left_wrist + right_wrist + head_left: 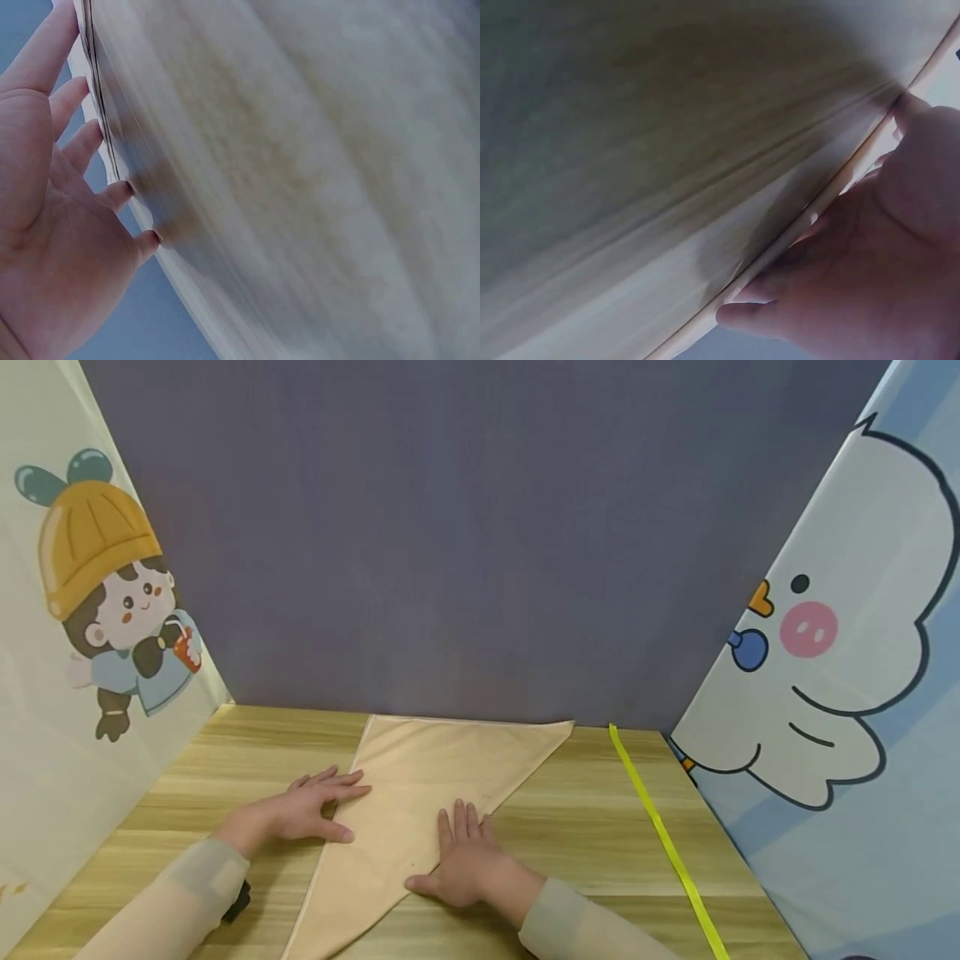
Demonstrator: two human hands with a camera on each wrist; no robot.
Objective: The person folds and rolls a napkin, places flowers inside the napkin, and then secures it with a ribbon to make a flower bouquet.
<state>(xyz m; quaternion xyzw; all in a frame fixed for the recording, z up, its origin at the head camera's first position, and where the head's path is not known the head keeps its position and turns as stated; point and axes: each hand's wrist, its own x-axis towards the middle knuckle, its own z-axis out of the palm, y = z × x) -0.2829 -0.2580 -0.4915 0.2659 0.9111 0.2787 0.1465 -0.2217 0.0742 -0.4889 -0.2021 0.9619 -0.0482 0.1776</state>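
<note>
A peach-coloured cloth (420, 768), folded into a triangle, lies flat on the wooden table. Its long straight edge faces left, with one corner pointing to the back right and another running off the bottom of the head view. My left hand (311, 810) rests at that left edge, thumb and fingertips touching the cloth. Over the slanting right edge, my right hand (468, 860) presses down with fingers spread forward. In the left wrist view the left fingers (90, 139) reach the cloth's edge; the right wrist view shows the right hand (855, 255) along the fabric edge.
A yellow strip (663, 835) runs lengthwise along the right side of the wooden table (570, 843). A grey panel (465, 543) stands at the back, with cartoon-printed panels on the left (45, 760) and right (847, 693). A small black object (238, 903) shows beside the left sleeve.
</note>
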